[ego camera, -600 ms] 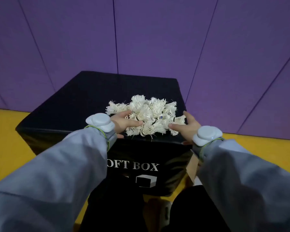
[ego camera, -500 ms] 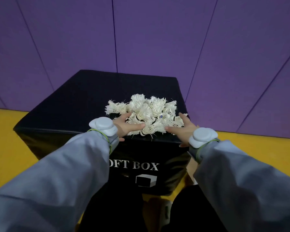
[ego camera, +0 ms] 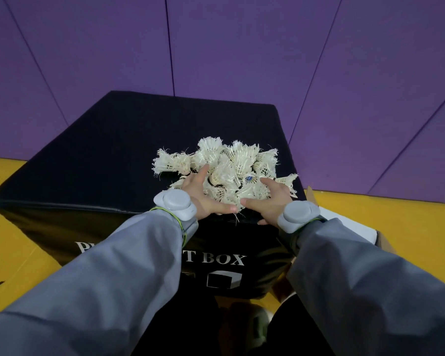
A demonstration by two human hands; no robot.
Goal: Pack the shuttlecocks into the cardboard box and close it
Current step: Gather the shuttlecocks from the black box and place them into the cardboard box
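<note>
A heap of several worn white feather shuttlecocks [ego camera: 231, 165] lies on top of a black padded block [ego camera: 118, 150], near its front right corner. My left hand [ego camera: 203, 196] cups the heap's left front side with fingers spread. On the other side, my right hand [ego camera: 272, 199] cups its right front, thumb nearly touching the left thumb. Both hands press against the pile. A brown cardboard box [ego camera: 344, 224] with a pale flap shows partly behind my right forearm, low beside the block.
The black block carries white lettering "BOX" [ego camera: 224, 258] on its front face. A yellow mat floor [ego camera: 13, 253] surrounds it, with a purple padded wall [ego camera: 242, 47] behind. Grey sensor pucks sit on both wrists. My dark-clad legs are below.
Both hands have closed in around the heap, thumbs coming together at its front. The view has shifted, so part of the cardboard box now shows at the right.
</note>
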